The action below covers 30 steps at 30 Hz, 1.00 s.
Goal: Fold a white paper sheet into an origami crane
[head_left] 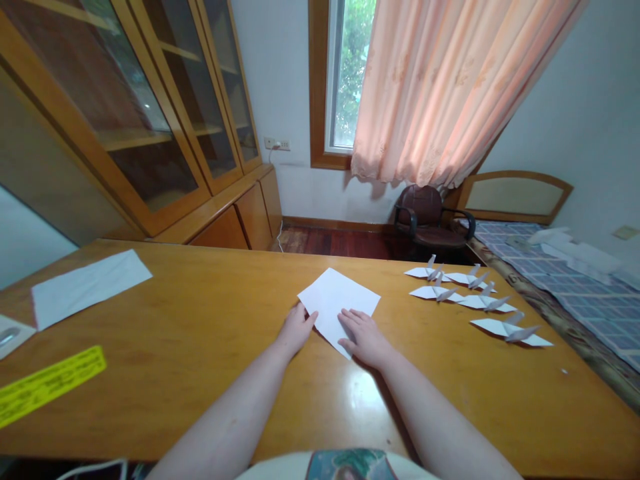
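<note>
A white square sheet of paper [330, 293] lies on the wooden table in front of me, one corner pointing away. My left hand [296, 331] pinches its left edge, with the thumb at the edge and the other fingers partly hidden near the left corner. Across the lower right part of the sheet, my right hand [366, 339] rests flat with its fingers stretched out. To the right stand several folded white paper cranes [510, 328], apart from both hands.
Farther left on the table [200, 373] are a larger white sheet [93, 288] and a yellow strip with dark print [53, 383]. Beyond the table stand a glass-door cabinet [200, 193], a dark chair [425, 213] and a bed [575, 273] along the right.
</note>
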{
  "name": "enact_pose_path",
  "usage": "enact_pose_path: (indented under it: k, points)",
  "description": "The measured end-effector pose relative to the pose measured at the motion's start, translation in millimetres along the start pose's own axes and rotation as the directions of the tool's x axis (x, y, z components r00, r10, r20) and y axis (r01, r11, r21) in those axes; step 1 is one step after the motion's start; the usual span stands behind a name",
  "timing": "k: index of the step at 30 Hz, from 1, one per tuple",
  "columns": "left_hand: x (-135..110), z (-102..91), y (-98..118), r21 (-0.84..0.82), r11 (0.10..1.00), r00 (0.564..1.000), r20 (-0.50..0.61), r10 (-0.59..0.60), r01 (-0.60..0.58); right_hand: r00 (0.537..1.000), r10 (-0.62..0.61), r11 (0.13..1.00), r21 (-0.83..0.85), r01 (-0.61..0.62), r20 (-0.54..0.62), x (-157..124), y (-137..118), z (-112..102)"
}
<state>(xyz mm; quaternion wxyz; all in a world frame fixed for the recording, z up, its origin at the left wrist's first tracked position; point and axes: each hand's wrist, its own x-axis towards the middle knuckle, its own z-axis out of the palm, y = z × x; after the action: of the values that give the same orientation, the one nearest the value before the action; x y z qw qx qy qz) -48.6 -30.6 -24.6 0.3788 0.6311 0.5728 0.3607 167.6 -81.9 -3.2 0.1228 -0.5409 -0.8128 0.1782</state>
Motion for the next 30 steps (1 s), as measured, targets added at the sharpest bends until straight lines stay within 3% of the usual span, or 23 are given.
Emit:
enact_pose_path:
  k: [7, 20, 30]
  points:
    - [0.8, -3.2, 0.8, -0.218, 0.974, 0.992, 0.096, 0.078, -0.056, 1.0, 0.01, 1.0, -0.008, -0.01, -0.004, 0.1, 0.5, 0.8]
    - [-8.3, -9.9, 10.6, -0.082, 0.985, 0.973, 0.16, 0.166, -0.155, 1.0, 0.014, 1.0, -0.012, -0.014, 0.017, 0.9, 1.7, 1.1]
    - [-14.3, -8.4, 17.4, 0.023, 0.943, 0.896, 0.32, 0.307, -0.331, 1.0, -0.004, 1.0, -0.013, 0.004, 0.007, 1.5, 1.2, 0.4]
